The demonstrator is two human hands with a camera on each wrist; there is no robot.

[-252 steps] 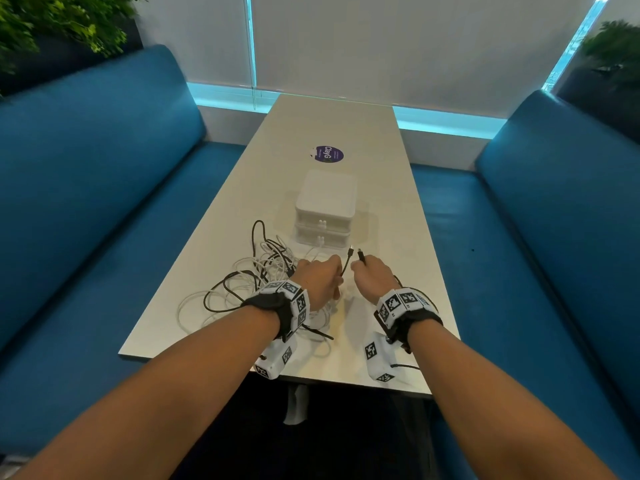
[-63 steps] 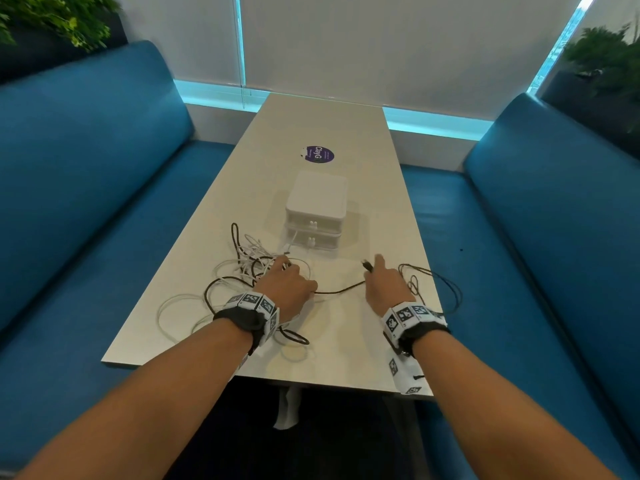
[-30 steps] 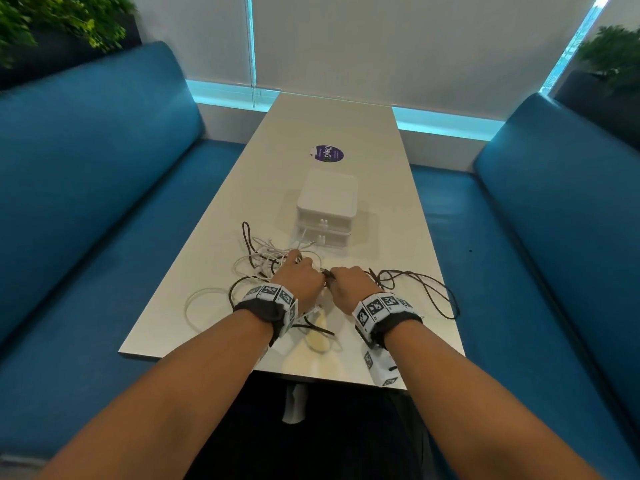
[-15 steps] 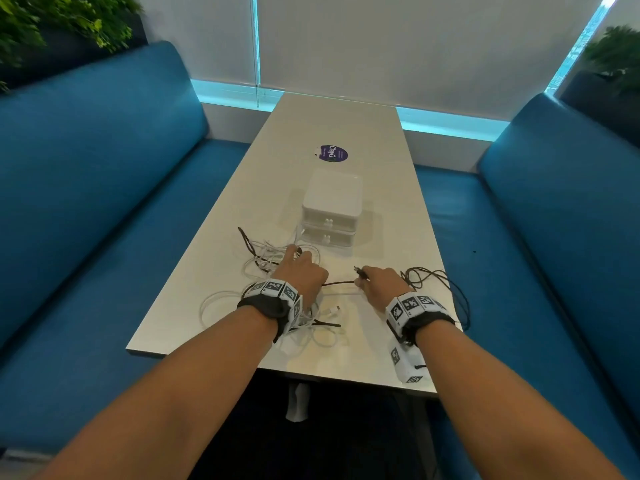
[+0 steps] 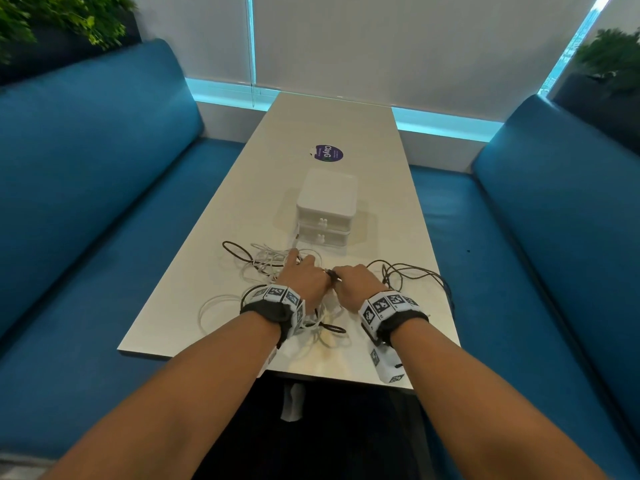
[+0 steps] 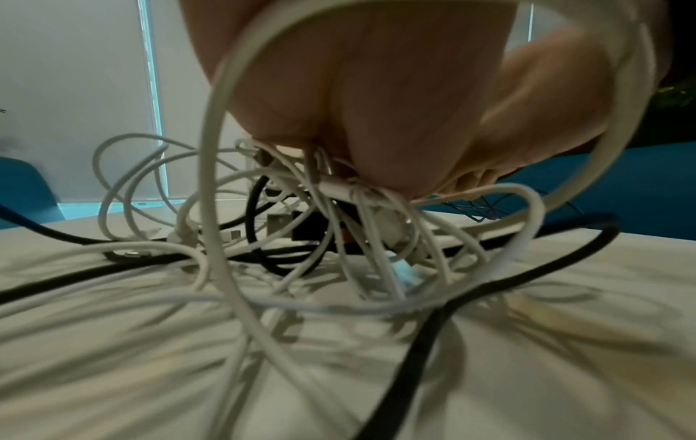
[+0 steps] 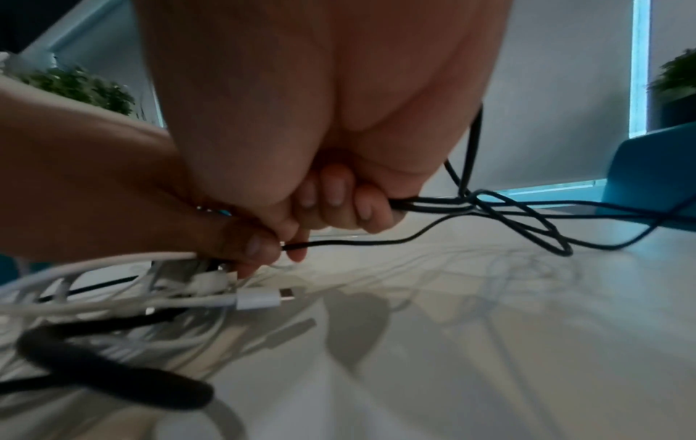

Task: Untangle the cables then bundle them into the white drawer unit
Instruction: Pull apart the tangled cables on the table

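— What colours have you got at twelve o'clock?
— Your white drawer unit (image 5: 326, 206), a purple round sticker (image 5: 325, 153) beyond it.
— And nearer you?
— White cables (image 5: 266, 261) tangled with black cables (image 5: 412, 275) (wristbands (image 5: 388, 306) checked black-and-white), blue benches (image 5: 86, 188) at nine and three.

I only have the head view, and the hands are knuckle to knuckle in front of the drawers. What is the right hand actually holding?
Observer: The right wrist view shows the right hand with its fingers curled round several strands of the thin black cable.
Operator: And the left hand?
Observer: The left hand pinches one black strand under its thumb, right beside the right hand.
Operator: Any white in its grip?
Observer: Yes. The left wrist view shows a bunch of white cables gathered at its fingertips.
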